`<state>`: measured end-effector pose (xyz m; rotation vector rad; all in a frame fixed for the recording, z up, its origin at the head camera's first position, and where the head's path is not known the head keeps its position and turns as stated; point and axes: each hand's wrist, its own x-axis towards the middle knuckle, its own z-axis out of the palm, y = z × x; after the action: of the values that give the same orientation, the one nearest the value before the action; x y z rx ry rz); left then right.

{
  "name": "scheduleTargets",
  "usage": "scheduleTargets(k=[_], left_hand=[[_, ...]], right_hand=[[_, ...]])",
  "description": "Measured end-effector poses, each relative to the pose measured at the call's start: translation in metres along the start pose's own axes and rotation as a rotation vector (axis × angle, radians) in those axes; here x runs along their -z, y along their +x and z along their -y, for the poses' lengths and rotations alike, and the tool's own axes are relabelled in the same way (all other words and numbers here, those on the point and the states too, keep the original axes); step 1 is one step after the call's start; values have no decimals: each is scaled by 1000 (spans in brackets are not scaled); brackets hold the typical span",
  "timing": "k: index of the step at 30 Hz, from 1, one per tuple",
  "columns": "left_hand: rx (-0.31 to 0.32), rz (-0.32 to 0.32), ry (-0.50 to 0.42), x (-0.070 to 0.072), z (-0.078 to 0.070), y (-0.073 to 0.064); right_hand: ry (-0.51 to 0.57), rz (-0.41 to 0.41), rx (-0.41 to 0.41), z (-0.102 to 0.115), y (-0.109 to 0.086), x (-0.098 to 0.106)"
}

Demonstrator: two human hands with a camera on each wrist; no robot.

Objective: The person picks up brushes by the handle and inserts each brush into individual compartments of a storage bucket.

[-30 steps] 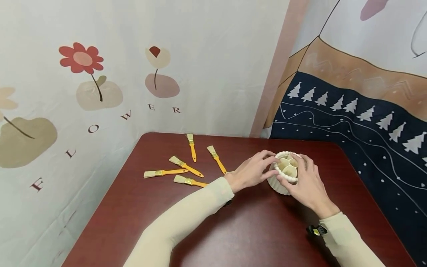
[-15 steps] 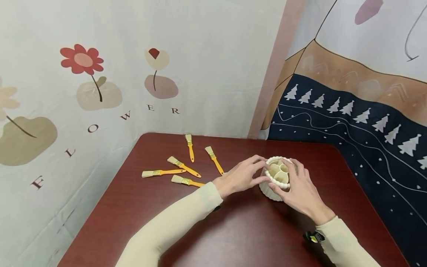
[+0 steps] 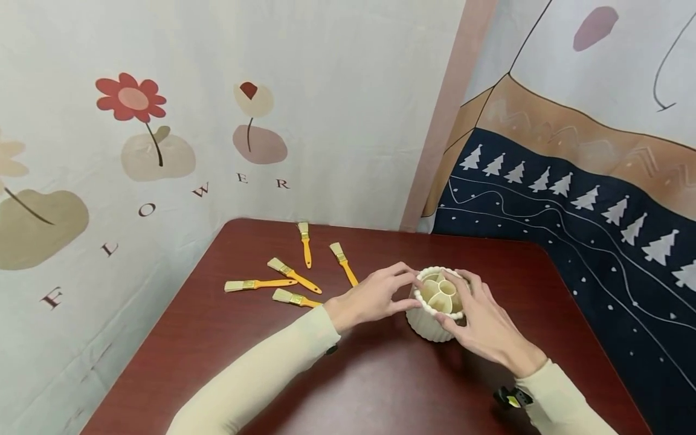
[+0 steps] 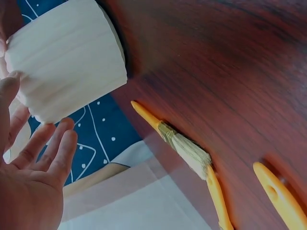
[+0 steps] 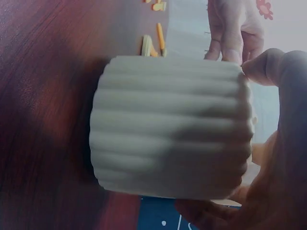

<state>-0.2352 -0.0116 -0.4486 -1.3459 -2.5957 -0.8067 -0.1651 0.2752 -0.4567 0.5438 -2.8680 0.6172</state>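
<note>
A cream pen holder (image 3: 431, 323) with fluted sides, a beaded rim and round and petal-shaped compartments stands upright on the table. My left hand (image 3: 375, 296) holds its rim from the left, thumb nearer me and fingers at the far side. From the right, my right hand (image 3: 486, 323) grips the rim, with fingers over the top edge and thumb at the near side. In the right wrist view the fluted wall of the pen holder (image 5: 168, 129) fills the middle, the left hand (image 5: 236, 28) beyond it. The compartments that show contain nothing.
Several paintbrushes with yellow handles lie left of the holder, among them one paintbrush (image 3: 306, 244) near the back edge and another paintbrush (image 3: 260, 284) farthest left. The dark red table (image 3: 348, 386) meets a printed cloth (image 3: 337, 121) behind and a navy cloth (image 3: 544, 211) at right.
Both hands have drawn the pen holder leftward and toward me across the table, and it looks turned a little. The paintbrushes have stayed in place.
</note>
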Motion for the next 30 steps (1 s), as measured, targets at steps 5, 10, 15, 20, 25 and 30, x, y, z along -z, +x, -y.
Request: scheduleTargets(k=[5, 10, 15, 20, 25, 30], left_hand=[[-18, 17, -13, 5, 3, -7], [-33, 14, -26, 7, 7, -10], [-52, 10, -27, 7, 11, -12], [-70, -4, -47, 8, 18, -15], [3, 4, -113, 10, 33, -21], [117, 39, 5, 8, 52, -25]], right_hand=[[24, 0, 30, 2, -2, -4], [27, -10, 39, 2, -1, -4], [36, -21, 40, 2, 1, -4], [56, -11, 14, 2, 2, -4], [77, -11, -21, 3, 3, -7], [92, -23, -51, 6, 2, -9]])
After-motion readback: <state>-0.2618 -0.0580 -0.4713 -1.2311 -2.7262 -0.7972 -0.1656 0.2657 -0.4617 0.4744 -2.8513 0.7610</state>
